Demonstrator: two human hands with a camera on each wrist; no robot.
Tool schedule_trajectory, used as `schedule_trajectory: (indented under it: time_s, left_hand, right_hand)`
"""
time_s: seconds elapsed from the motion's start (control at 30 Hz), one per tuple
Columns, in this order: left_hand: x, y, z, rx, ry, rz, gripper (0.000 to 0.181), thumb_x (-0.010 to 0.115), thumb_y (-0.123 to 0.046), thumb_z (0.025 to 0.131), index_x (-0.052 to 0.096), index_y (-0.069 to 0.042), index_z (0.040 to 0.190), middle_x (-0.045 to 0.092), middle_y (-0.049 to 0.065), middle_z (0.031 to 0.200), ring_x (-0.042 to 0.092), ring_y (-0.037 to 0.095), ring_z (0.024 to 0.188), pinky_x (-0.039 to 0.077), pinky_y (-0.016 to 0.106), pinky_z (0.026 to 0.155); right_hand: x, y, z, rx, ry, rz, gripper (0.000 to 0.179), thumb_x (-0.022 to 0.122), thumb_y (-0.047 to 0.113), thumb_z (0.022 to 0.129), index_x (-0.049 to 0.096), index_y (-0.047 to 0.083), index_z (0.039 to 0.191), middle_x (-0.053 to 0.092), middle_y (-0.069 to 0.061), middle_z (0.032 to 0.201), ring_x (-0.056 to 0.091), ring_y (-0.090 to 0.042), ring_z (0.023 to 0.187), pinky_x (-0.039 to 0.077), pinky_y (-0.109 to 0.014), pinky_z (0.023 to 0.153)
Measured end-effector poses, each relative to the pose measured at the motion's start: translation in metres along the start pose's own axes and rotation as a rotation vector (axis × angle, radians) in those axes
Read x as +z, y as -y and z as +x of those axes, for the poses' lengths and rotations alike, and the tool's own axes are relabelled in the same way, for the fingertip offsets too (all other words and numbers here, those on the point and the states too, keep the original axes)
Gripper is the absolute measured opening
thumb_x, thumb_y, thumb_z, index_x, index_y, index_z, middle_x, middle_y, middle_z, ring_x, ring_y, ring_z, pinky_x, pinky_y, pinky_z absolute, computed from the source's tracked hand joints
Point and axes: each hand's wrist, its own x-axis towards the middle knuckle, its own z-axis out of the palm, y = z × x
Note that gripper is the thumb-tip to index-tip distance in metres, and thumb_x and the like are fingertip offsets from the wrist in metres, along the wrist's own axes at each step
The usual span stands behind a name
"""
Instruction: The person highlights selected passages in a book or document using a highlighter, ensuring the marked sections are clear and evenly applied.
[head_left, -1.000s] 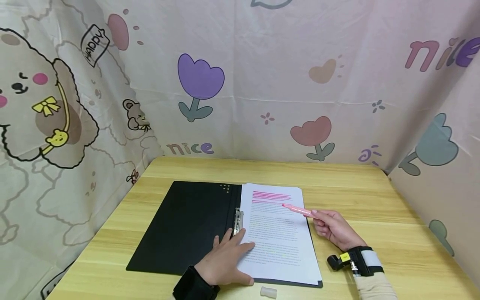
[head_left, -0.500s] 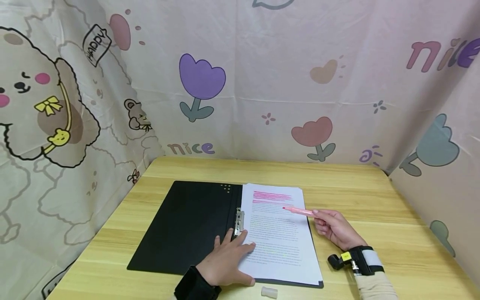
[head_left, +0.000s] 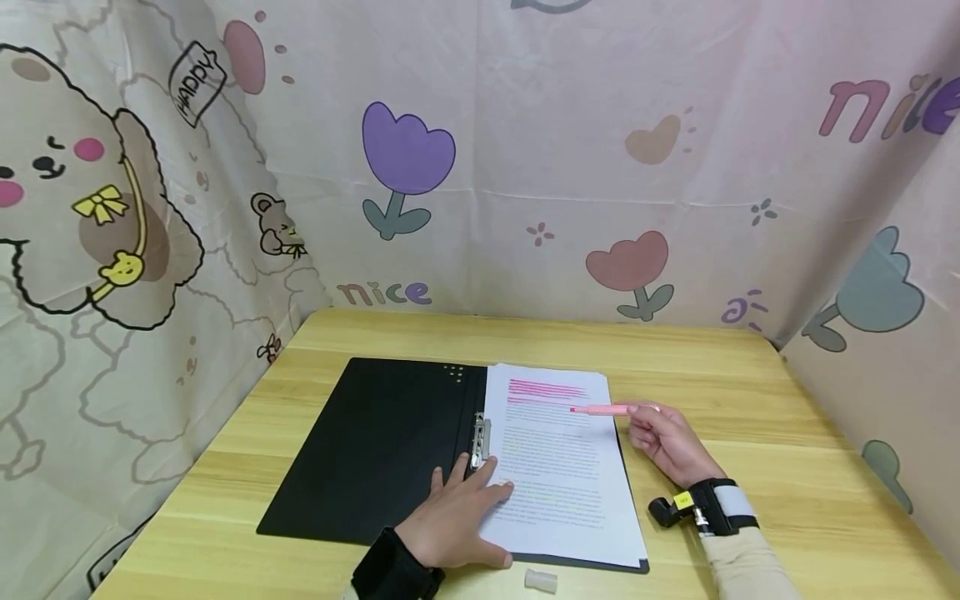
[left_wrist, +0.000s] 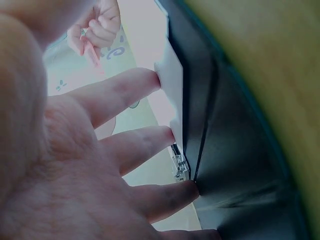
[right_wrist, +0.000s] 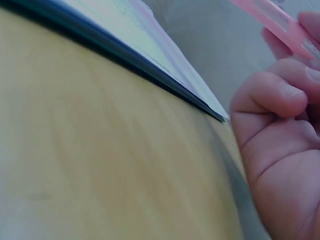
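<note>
black folder (head_left: 375, 450) lies open on the table (head_left: 720, 367). paper stack (head_left: 555, 500) on the folder's right half, pink strokes (head_left: 543, 389) across its top lines. metal clip (head_left: 478, 442) at the folder's spine. left hand (head_left: 456, 518) spread, over the spine and the near left part of the paper. right hand (head_left: 670, 442) just beyond the folder's right edge, pinching a pink highlighter (head_left: 603, 410), tip over the paper, can't tell if touching. small pale cylinder (head_left: 541, 581) just off the folder's near edge.
</note>
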Motion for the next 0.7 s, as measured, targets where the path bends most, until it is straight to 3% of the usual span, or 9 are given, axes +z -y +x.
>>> schedule_trajectory:
  time_s: [0.23,0.37,0.47,0.6,0.7]
  left_hand:
    - [0.000,-0.001,0.001,-0.013,0.006,0.003,0.082,0.085,-0.055,0.079,0.058,-0.022,0.149,0.037,0.015,0.164,0.022,0.054,0.151,0.022,0.080,0.110]
    - [0.000,-0.002,0.001,-0.012,0.002,0.002,0.082,0.086,-0.054,0.078,0.059,-0.021,0.148,0.037,0.016,0.164,0.023,0.054,0.150,0.022,0.080,0.110]
    - [0.000,-0.002,0.001,-0.014,0.000,0.004,0.082,0.086,-0.054,0.078,0.059,-0.022,0.148,0.037,0.015,0.164,0.023,0.054,0.150,0.022,0.080,0.110]
    - [0.001,-0.002,0.000,-0.012,-0.004,0.009,0.082,0.086,-0.055,0.078,0.059,-0.022,0.148,0.037,0.015,0.165,0.023,0.054,0.151,0.022,0.079,0.111]
    - [0.001,-0.001,0.000,-0.010,-0.006,0.011,0.082,0.086,-0.055,0.079,0.058,-0.022,0.149,0.036,0.015,0.165,0.023,0.054,0.151,0.022,0.079,0.111]
  right_hand:
    - [0.016,0.007,0.017,-0.013,-0.095,0.034,0.024,0.053,0.018,0.110,0.075,0.011,0.105,0.045,0.005,0.079,0.043,-0.009,0.068,0.038,-0.021,0.062]
    - [0.028,0.012,0.030,0.034,-0.142,0.107,0.022,0.055,0.019,0.109,0.075,0.011,0.107,0.046,0.003,0.085,0.045,-0.010,0.076,0.041,-0.022,0.067]
    - [0.041,0.015,0.043,0.078,-0.180,0.201,0.018,0.054,0.022,0.110,0.068,0.010,0.106,0.046,0.002,0.086,0.045,-0.010,0.077,0.041,-0.022,0.066]
    - [0.058,0.017,0.060,0.122,-0.213,0.338,0.020,0.048,0.030,0.112,0.048,0.013,0.101,0.045,0.004,0.080,0.041,-0.008,0.068,0.034,-0.021,0.059]
    - [0.069,0.015,0.071,0.144,-0.244,0.404,0.023,0.045,0.032,0.112,0.042,0.014,0.098,0.045,0.005,0.076,0.039,-0.007,0.063,0.031,-0.021,0.056]
